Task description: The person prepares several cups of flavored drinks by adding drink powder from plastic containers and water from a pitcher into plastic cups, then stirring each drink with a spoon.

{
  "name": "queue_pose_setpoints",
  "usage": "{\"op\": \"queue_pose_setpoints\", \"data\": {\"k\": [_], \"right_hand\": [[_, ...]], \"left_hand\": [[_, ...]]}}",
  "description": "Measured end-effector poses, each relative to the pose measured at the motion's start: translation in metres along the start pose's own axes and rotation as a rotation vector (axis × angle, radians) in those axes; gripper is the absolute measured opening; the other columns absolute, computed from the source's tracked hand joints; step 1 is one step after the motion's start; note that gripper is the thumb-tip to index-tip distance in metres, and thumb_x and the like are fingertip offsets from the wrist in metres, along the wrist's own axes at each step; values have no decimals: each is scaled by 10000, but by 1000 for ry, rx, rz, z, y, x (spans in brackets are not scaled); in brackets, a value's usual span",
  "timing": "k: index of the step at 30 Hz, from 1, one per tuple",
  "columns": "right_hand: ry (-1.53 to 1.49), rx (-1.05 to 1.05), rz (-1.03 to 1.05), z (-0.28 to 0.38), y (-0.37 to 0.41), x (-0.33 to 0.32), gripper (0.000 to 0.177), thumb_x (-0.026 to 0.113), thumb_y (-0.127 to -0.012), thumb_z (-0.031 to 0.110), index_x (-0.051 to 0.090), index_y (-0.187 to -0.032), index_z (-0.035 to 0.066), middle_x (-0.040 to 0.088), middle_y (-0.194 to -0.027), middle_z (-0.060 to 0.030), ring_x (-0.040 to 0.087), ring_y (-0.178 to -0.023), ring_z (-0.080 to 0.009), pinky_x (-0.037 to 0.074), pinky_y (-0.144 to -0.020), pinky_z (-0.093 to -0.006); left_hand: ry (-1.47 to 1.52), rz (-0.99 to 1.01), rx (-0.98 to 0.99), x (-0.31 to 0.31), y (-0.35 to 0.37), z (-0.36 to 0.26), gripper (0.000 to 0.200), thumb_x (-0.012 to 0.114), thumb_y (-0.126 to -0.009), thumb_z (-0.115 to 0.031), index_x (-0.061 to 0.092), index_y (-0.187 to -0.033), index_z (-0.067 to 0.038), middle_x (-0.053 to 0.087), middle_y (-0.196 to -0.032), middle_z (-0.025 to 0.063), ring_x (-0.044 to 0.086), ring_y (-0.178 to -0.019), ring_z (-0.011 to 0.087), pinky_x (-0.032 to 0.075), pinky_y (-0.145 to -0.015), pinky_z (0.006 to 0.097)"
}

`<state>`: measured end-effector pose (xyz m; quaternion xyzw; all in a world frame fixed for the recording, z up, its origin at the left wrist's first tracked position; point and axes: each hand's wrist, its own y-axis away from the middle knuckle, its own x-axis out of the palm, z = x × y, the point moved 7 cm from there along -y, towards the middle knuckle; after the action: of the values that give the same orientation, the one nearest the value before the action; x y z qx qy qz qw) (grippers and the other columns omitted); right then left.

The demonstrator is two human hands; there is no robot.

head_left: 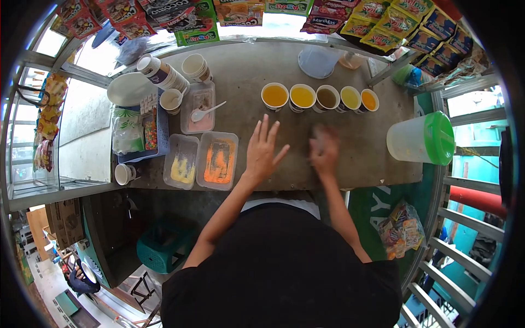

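Observation:
My left hand (pixel 263 150) is over the counter with its fingers spread and nothing in it, just below a row of several paper cups. The leftmost cup (pixel 274 96) and the one beside it (pixel 302 97) hold orange-yellow liquid. A brownish drink fills the middle cup (pixel 327 98); to its right stand a yellow-green one (pixel 350 99) and a small orange one (pixel 369 100). Below the middle cup is my right hand (pixel 325 148), its fingers smeared by motion. Left of my left hand lie tubs of orange powder (pixel 219 162) and yellow powder (pixel 182 164).
On the counter (pixel 246 71) a green-lidded container (pixel 420 138) lies at the right. A blue basket (pixel 162 130), stacked cups (pixel 195 66) and a tub with a white spoon (pixel 203 113) are at the left. Sachets (pixel 396 22) hang above. A green stool (pixel 161 247) stands below.

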<state>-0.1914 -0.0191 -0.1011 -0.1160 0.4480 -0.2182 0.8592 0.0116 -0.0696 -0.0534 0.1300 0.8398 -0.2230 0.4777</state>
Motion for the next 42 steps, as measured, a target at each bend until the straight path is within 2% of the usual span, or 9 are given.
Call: {"op": "queue_pose_setpoints", "data": {"k": [4,7,15,17,22,26,29,38,42], "right_hand": [[-213,-86,233,79,25,39,484,676,-809,129,587,-1282,80,528,-1376,-160,412,-1343,-379,299,-1125,-483],[-180,-455,518,102,52,39,428,668,-769,77,627,-1195,82,566,-1330,-142,435,-1331,-373,353,-1096,-488],[325,-134,-66,-97,18,-94,403,554,-793,-1,653,-1178,67,606,-1280,-152,502,-1263,-370,366,-1090,-492],[341,226,-329,-137,17,-102,402,556,-806,10,643,-1196,55,606,-1277,-153,529,-1221,-364,391,-1061,-469],[-37,35,73,9,2,-5,273,625,-827,97,667,-1085,20,658,-1102,-191,610,-1057,-364,474,-932,-446],[-369,-501,398,118,51,42,253,632,-803,58,675,-1052,44,654,-1162,-170,609,-1120,-320,460,-988,-449],[-237,-522,411,84,31,26,263,619,-791,28,680,-1044,62,656,-1162,-168,609,-1130,-313,469,-966,-443],[556,276,-372,-122,8,-85,349,576,-843,92,656,-1183,90,614,-1278,-145,555,-1194,-331,418,-972,-447],[20,8,69,-9,-7,25,292,550,-815,47,652,-1086,14,640,-1138,-194,573,-1090,-380,424,-941,-476]], "left_hand": [[158,-5,-210,-2,-5,22,469,652,-878,-313,562,-1267,-66,654,-1163,145,638,-1021,308,486,-852,393],[80,5,-92,1,-13,24,299,654,-871,-261,637,-1109,-81,697,-986,94,663,-906,272,484,-788,407],[208,272,191,13,-17,16,201,640,-875,-223,654,-1040,-108,691,-1000,76,656,-941,262,486,-808,400],[194,307,189,16,-15,17,201,640,-875,-223,654,-1037,-104,690,-1006,78,655,-948,265,486,-815,403],[541,220,-80,9,-26,32,227,646,-882,-166,670,-1071,-43,697,-1032,124,677,-937,267,521,-823,378],[675,105,-98,9,-32,41,212,641,-883,-146,671,-1056,-28,694,-993,148,681,-892,270,526,-786,357],[718,109,-124,8,-37,43,202,645,-882,-134,675,-1049,-23,696,-972,153,685,-869,245,522,-767,334],[702,54,-174,-8,-24,37,187,642,-888,-117,678,-1039,-12,702,-948,131,676,-822,206,515,-732,308],[776,-65,-266,-14,-16,42,168,626,-900,-93,684,-1038,-17,715,-939,110,681,-815,174,518,-712,286]]}}
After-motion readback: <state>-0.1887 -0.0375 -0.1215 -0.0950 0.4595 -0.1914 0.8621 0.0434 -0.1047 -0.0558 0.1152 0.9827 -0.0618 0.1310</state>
